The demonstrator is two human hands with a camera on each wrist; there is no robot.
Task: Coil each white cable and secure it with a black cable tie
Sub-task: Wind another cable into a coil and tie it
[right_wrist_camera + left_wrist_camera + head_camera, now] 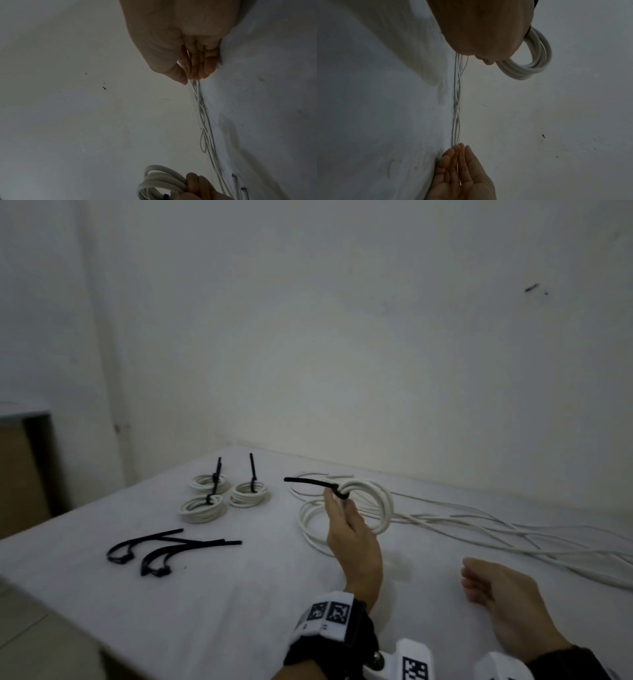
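Holding up a coil of white cable (pixel 371 505), the left hand (pixel 352 537) has its fingers (pixel 330 503) curled tight on the spot where a black cable tie (pixel 317 483) wraps the loops. The tie's long tail pokes out to the left of the coil. The right hand (pixel 503 594) rests on the table (pixel 239 611) near the coil, on its right, with fingers loosely bent and holding nothing.

If the tie is not pulled snug, I think the loops could spring apart when the hand lets go. The coil hangs just above a loose cable (pixel 513 529) on the table, so it might snag that one. Three tied coils (pixel 224 494) sit to the left of the held coil, with spare ties (pixel 164 551) nearer the person.
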